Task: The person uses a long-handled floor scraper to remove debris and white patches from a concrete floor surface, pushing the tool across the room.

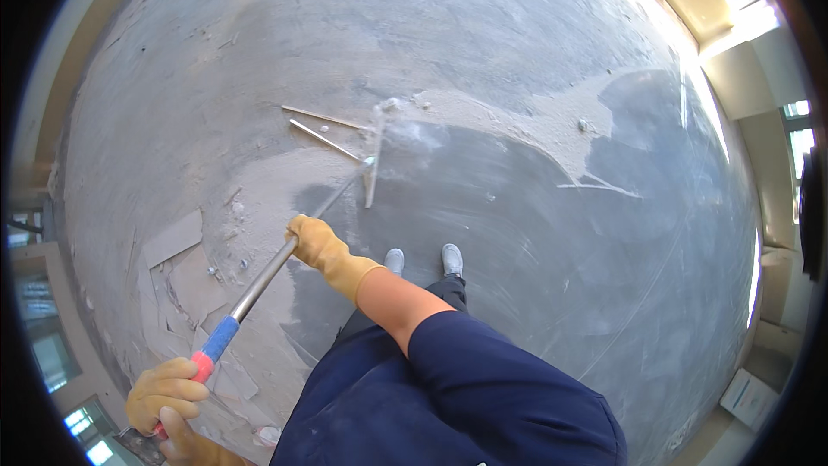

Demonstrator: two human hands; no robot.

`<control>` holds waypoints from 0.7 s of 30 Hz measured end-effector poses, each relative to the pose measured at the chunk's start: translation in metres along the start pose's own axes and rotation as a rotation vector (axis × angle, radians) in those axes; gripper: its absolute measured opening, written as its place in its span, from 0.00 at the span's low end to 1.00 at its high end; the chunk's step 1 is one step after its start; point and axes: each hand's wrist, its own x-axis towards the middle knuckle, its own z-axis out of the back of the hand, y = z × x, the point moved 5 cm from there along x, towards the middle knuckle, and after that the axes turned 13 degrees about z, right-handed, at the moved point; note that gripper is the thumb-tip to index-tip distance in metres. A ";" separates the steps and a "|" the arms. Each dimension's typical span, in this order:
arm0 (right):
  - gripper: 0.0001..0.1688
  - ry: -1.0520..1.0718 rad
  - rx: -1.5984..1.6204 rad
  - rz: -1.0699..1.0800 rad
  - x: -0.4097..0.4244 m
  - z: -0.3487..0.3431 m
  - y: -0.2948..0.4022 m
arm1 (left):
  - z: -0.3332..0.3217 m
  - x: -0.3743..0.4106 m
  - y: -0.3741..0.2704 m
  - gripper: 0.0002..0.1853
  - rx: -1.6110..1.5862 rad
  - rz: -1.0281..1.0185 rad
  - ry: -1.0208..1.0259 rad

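Note:
My left hand (169, 395), in a yellow rubber glove, grips the red and blue upper end of a long metal pole (264, 277) at the lower left. Further down the pole is my right hand (317, 243), gloved alike and closed around the bare metal. The pole runs up to a narrow, dusty crosswise head (373, 171) on the floor; whether it is a broom or a squeegee I cannot tell. Against the head's left side lie two thin strips (323, 140). Pale dust (414, 133) and small debris are along its far end.
Broken flat board pieces (174, 239) and scraps lie on the dusty floor at left. A curved ridge of dust (517, 123) borders the darker concrete floor (517, 239). My shoes (453, 260) stand below the tool head. A white box (749, 399) is at lower right; walls with windows surround the floor.

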 end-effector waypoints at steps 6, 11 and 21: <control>0.08 0.239 -0.223 0.198 0.054 -0.035 0.034 | 0.023 0.004 0.006 0.17 0.023 -0.182 -0.193; 0.10 0.111 -0.290 0.066 -0.010 0.054 0.039 | 0.051 -0.004 0.045 0.19 -0.278 -0.077 -0.414; 0.17 -0.133 -0.526 -0.427 -0.176 0.203 -0.098 | -0.166 0.068 0.032 0.06 -0.600 -0.005 0.339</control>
